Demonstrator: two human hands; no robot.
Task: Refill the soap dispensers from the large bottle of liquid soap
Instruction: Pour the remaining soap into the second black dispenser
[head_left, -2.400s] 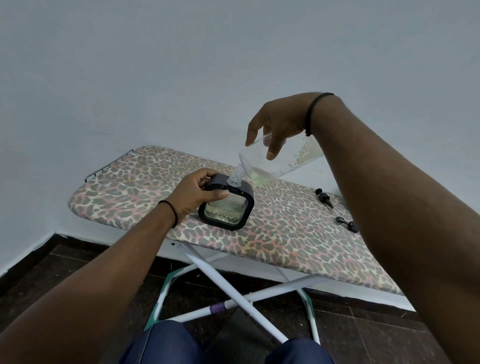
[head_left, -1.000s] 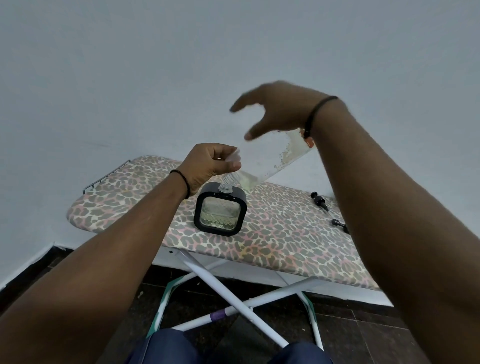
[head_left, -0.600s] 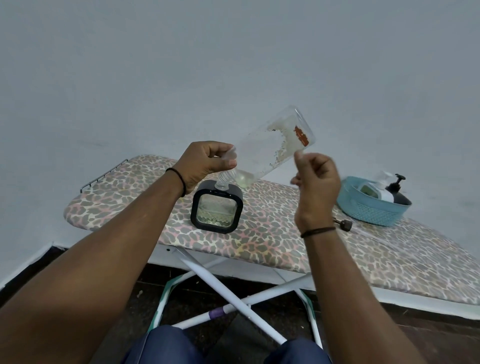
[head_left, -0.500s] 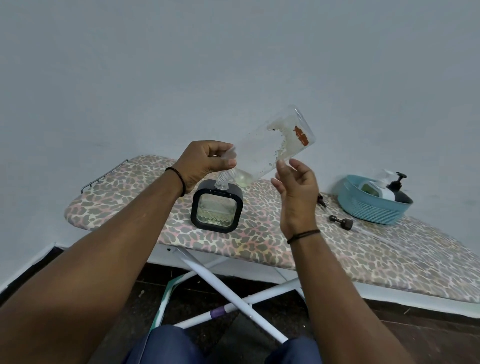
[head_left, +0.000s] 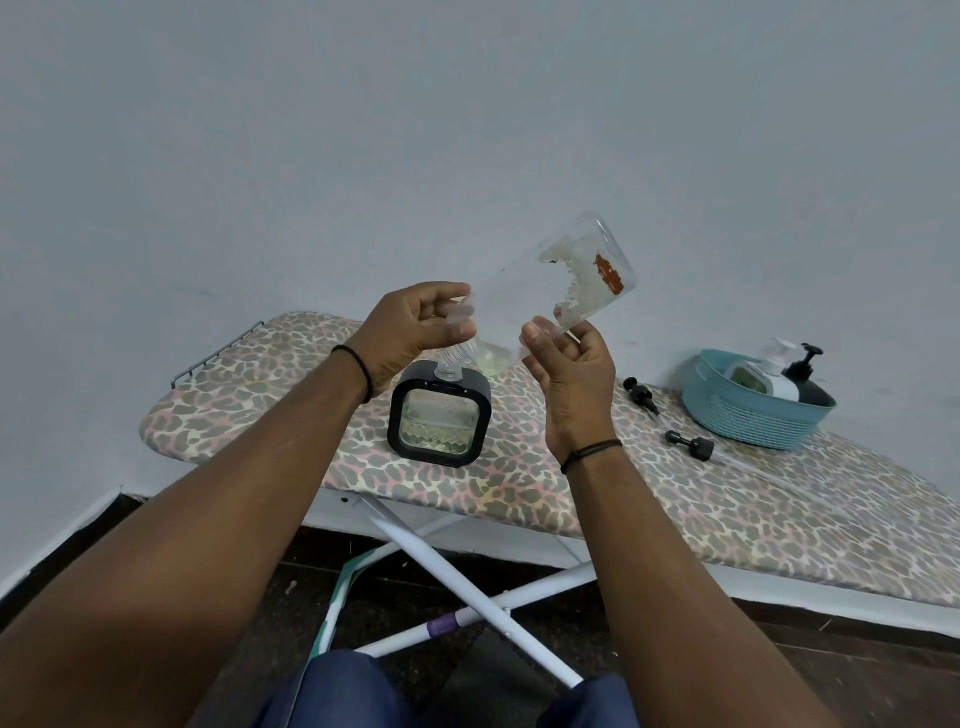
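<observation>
Head view looks down on a leopard-print ironing board (head_left: 545, 483) set against a plain wall, its near edge running down to the right and its rounded end at the left by a wire rack (head_left: 218, 345). Bare board lies open left of the dispenser (head_left: 439, 418) and along the near edge at right. A teal basket (head_left: 748, 415) with two pump bottles sits near the far right edge; two loose pump heads (head_left: 688, 444) lie between basket and dispenser. The clear bottle (head_left: 540, 296) tilts neck-down into the dispenser's top opening. The left hand (head_left: 410, 330) grips the bottle at its neck end. The right hand (head_left: 569, 371) cups the bottle's underside near its raised base, fingers loosely curled.
</observation>
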